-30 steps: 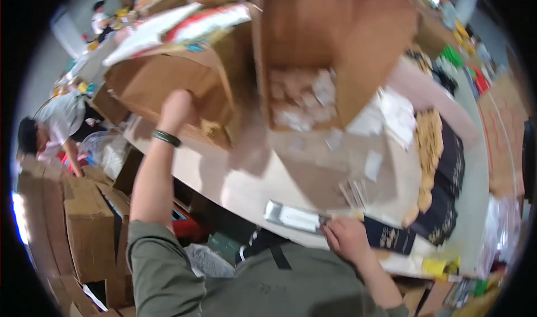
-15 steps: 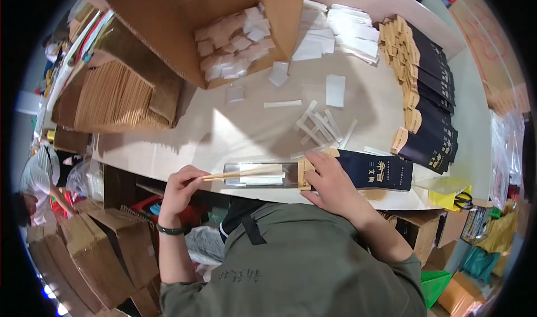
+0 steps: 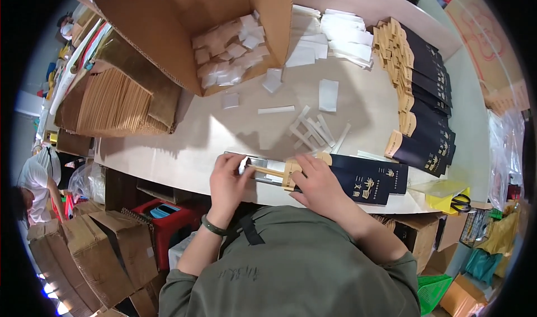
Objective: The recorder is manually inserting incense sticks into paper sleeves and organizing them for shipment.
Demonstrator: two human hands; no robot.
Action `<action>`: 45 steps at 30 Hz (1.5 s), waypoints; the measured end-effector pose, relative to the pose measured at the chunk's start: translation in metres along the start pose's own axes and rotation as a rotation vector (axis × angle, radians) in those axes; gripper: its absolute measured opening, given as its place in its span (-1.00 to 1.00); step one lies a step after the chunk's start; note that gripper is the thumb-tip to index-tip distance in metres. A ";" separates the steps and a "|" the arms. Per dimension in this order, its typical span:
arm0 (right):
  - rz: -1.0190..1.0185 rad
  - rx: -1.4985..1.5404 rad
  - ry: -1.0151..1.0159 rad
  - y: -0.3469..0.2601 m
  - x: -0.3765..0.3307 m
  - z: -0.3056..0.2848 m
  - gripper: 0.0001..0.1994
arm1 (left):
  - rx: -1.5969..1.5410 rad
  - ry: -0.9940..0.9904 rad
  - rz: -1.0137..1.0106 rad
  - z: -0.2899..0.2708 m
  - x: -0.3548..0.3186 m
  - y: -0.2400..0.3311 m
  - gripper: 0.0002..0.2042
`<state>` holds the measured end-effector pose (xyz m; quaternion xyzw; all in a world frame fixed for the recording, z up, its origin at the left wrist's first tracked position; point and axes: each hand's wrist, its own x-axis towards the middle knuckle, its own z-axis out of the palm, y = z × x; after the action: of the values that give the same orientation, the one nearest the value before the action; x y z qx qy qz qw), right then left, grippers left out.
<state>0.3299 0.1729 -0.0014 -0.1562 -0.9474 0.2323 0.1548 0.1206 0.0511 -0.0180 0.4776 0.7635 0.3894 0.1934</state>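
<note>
Pale wood table [image 3: 184, 143] fills the middle of the view, with cardboard boxes stacked on the floor around it. At its near edge the left hand [image 3: 226, 183] pinches a thin wooden stick [image 3: 267, 172] that lies along a clear, shiny sleeve [image 3: 263, 169], fingers closed narrowly on the stick's end. The right hand [image 3: 319, 185] presses flat on the tan mouth of a long dark blue box [image 3: 366, 180], holding it down; whether its fingers curl around anything I cannot tell. Stick, sleeve and box lie in one line just in front of the person's chest.

Judging from this, the stick could catch on the tan flap or slip out of the sleeve if the hands go out of line, and the box sits near enough to the table edge to be pushed off.

Beyond the hands, loose white paper strips [image 3: 313, 129] lie scattered. A big open cardboard carton [image 3: 224, 32] tipped on its side holds small white packets [image 3: 229, 51], some spilled onto the table. To the left a box is packed with tan flat pieces [image 3: 114, 102]. Along the right runs a row of matching dark blue boxes [image 3: 425, 88], overlapping like tiles, with stacks of white sheets [image 3: 335, 34] beside them.
</note>
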 end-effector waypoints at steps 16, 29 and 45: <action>0.003 -0.136 0.005 0.047 0.020 -0.087 -0.91 | 0.508 -0.274 0.166 -0.026 0.017 0.023 -0.61; 0.029 -0.049 -0.137 0.033 -0.024 -0.039 -0.66 | -0.420 -0.977 0.348 0.035 0.008 0.068 -0.43; 0.536 0.035 0.027 0.005 -0.006 0.015 -0.85 | 0.406 -0.575 0.211 -0.027 0.002 0.036 -0.30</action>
<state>0.3309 0.1692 -0.0176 -0.4019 -0.8659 0.2794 0.1028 0.1224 0.0503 0.0268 0.6723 0.6861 0.0978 0.2603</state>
